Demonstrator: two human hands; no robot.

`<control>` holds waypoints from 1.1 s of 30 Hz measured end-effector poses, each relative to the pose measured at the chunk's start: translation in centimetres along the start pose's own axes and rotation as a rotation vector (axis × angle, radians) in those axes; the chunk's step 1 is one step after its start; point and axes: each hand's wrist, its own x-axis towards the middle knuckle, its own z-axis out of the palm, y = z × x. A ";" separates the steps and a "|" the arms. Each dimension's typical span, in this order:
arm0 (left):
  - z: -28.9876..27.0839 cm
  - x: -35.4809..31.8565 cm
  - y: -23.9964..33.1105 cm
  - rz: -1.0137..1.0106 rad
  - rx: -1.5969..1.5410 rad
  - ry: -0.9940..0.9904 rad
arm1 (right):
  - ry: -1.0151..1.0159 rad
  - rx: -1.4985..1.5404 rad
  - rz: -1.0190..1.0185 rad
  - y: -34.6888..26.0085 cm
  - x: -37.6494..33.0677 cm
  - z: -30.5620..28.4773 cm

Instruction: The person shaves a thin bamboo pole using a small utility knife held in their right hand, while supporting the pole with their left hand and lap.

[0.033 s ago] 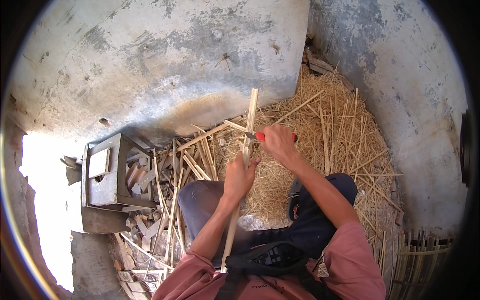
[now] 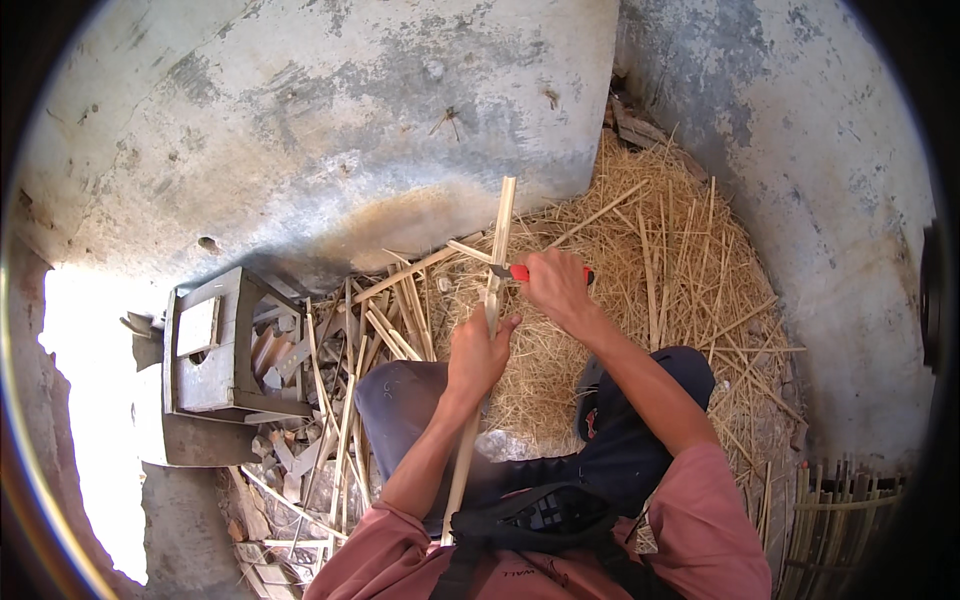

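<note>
A long pale bamboo strip (image 2: 505, 212) stands slanted in front of me, its lower end against my lap and its top pointing away. My left hand (image 2: 478, 355) is closed around the strip below its middle, thumb on the right side. Above it, my right hand (image 2: 557, 288) grips a red-handled knife (image 2: 519, 272), whose short dark blade touches the strip. A thin split piece (image 2: 469, 252) sticks out to the left at the blade; whether it is still joined to the strip I cannot tell.
Curly shavings (image 2: 670, 250) and loose strips cover the floor ahead and to the right. On the left stands a worn wooden box (image 2: 215, 350) beside rubble and more bamboo strips (image 2: 345, 420). Weathered walls (image 2: 400, 110) close in the corner. A slatted bamboo piece (image 2: 840, 530) stands at the lower right.
</note>
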 end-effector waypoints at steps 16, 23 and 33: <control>0.3 -0.9 0.1 -0.020 0.024 -0.110 | 0.144 -0.093 0.251 5.8 3.6 -1.5; 1.3 -3.1 0.5 0.025 -0.021 -0.178 | 0.096 -0.079 0.515 11.1 5.8 -2.3; -0.8 -1.1 0.3 -0.173 -0.642 -0.408 | -0.062 0.655 0.330 8.4 5.0 -4.0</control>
